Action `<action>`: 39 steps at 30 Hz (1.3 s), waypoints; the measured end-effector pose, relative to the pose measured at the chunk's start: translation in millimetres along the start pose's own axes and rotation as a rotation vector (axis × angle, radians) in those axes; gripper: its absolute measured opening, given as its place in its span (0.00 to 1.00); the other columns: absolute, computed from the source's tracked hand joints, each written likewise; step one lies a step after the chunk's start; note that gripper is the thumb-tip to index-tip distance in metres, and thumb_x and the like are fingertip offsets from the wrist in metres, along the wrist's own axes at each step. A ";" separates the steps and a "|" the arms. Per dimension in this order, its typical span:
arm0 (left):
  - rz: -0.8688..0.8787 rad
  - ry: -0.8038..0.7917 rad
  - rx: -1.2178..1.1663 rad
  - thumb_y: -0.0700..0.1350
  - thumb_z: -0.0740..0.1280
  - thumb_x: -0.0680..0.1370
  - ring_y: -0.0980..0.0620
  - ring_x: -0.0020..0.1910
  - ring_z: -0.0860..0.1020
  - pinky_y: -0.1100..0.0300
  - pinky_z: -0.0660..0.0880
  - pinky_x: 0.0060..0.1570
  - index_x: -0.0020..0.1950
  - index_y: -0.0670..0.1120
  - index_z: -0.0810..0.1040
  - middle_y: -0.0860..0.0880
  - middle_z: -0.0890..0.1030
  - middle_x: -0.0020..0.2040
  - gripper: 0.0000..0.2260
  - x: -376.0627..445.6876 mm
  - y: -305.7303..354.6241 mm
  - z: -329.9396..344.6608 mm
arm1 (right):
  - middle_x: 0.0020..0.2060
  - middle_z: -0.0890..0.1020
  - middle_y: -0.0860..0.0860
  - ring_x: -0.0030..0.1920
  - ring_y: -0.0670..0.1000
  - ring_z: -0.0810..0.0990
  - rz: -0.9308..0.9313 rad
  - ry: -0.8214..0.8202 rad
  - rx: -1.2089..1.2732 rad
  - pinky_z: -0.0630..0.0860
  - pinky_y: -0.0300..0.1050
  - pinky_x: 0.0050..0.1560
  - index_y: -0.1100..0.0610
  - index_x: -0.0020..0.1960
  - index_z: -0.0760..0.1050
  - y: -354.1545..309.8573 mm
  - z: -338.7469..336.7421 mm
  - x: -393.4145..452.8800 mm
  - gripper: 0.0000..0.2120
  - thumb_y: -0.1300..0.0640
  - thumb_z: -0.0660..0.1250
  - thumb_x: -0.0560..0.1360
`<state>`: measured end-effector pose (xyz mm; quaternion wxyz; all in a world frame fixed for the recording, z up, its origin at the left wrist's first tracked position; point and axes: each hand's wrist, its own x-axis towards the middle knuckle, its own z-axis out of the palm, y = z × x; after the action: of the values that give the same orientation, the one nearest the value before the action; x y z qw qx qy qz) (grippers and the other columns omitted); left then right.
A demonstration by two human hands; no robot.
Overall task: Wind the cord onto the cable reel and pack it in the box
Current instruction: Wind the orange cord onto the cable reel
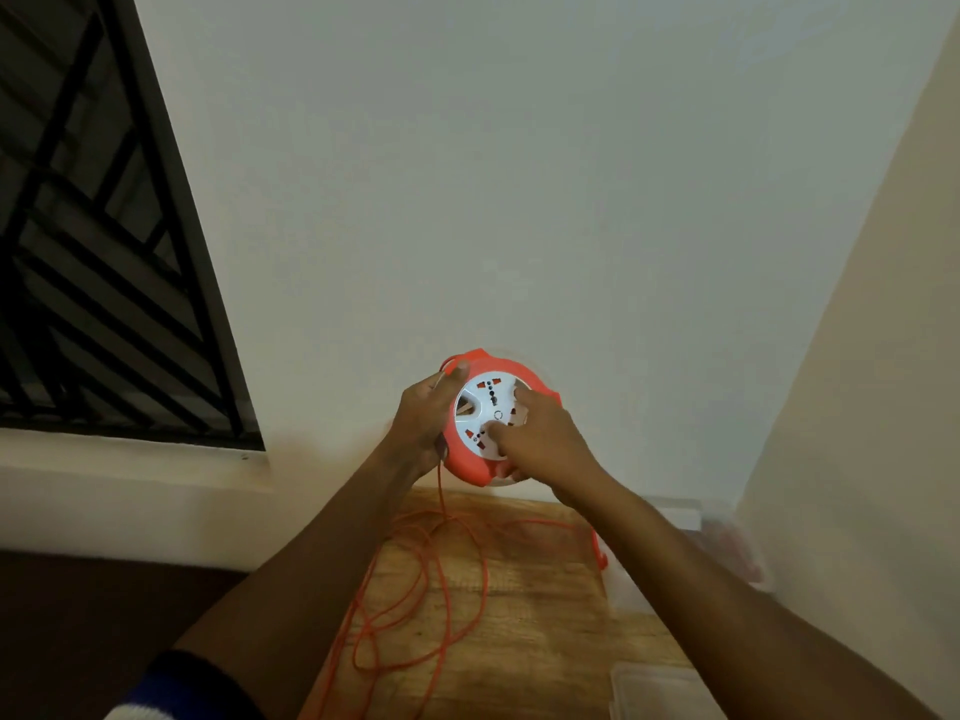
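So the cable reel (493,418) is up in the air in front of the wall, well above the wooden worktop (545,615). The left hand (423,423) is wrapped around its orange rim, and the cord (441,563) looks like it runs through that same grip, while the right hand (535,439) has fingers pressed on the white socket face, probably to spin it. Most of the cord isn't on the reel yet — it hangs straight down from the left hand into a messy pile of overlapping loops on the worktop. That pile is my main worry: if those loops cross the wrong way, winding could pull a knot up into the rim and jam it. The loops near the worktop's left edge could also slide off and drag. The plug end seems to be the orange bit over by the right edge (600,550), though it's too blurry to be sure — it might whip around once the slack runs out. There's a clear box (675,517) right there that it could knock.
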<state>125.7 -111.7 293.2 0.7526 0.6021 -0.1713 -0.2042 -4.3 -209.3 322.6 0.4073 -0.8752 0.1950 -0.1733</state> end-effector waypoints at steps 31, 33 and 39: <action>-0.015 -0.109 0.057 0.57 0.64 0.81 0.43 0.50 0.86 0.48 0.85 0.46 0.66 0.48 0.78 0.45 0.86 0.56 0.19 -4.2 13.3 -17.0 | 0.68 0.73 0.57 0.62 0.59 0.76 -0.465 0.047 -1.016 0.75 0.57 0.59 0.53 0.78 0.51 -23.5 3.9 -6.6 0.37 0.44 0.65 0.77; 0.014 -0.056 0.012 0.57 0.66 0.80 0.40 0.55 0.85 0.43 0.83 0.54 0.68 0.47 0.77 0.43 0.85 0.59 0.21 -2.5 10.3 -10.6 | 0.66 0.75 0.54 0.61 0.57 0.77 -0.350 0.106 -0.856 0.75 0.54 0.57 0.52 0.77 0.55 -26.4 1.4 -2.0 0.33 0.42 0.63 0.77; 0.031 0.064 -0.026 0.56 0.68 0.80 0.39 0.53 0.85 0.43 0.83 0.52 0.65 0.45 0.79 0.42 0.86 0.56 0.20 -1.3 -1.6 -1.7 | 0.64 0.77 0.52 0.59 0.56 0.78 -0.096 0.141 -0.367 0.76 0.50 0.53 0.50 0.75 0.61 -13.9 7.7 -2.9 0.27 0.46 0.60 0.78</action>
<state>125.3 -110.0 291.3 0.7684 0.5959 -0.1540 -0.1754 -0.5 -194.7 328.3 0.2174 -0.9289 0.2093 -0.2148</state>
